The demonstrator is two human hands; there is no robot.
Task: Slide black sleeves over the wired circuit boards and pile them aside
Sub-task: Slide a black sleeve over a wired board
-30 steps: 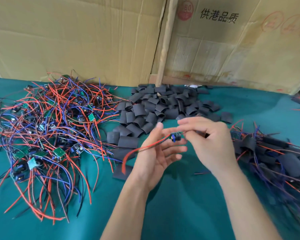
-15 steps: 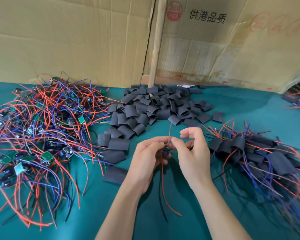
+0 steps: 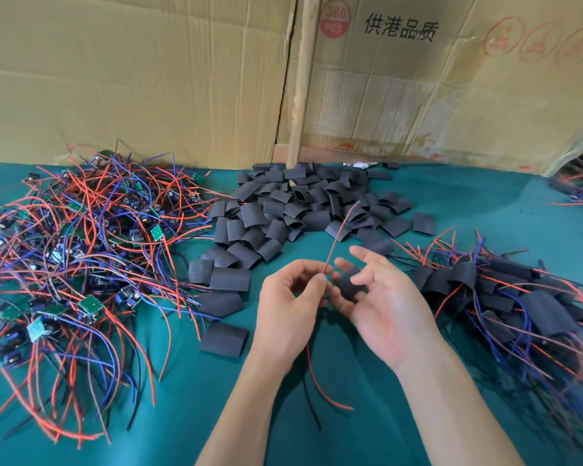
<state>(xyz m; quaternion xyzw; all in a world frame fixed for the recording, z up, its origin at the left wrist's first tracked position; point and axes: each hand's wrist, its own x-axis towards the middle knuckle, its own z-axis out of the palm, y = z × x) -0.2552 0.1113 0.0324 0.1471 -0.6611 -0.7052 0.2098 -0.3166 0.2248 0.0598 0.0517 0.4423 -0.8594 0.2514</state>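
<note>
Since half a second ago the right hand (image 3: 384,307) has turned palm-up, a black sleeve (image 3: 349,286) now across its fingers.

The left hand (image 3: 290,307) pinches a red wire (image 3: 340,235) that rises beside the sleeve; the right grips the sleeve with thumb and fingers. The board itself is hidden. Sleeved boards (image 3: 505,297) are piled at right, but the tangle of bare boards (image 3: 81,250) at left and the loose sleeves (image 3: 293,210) on the green cloth (image 3: 384,415) suggest much work remains.
</note>
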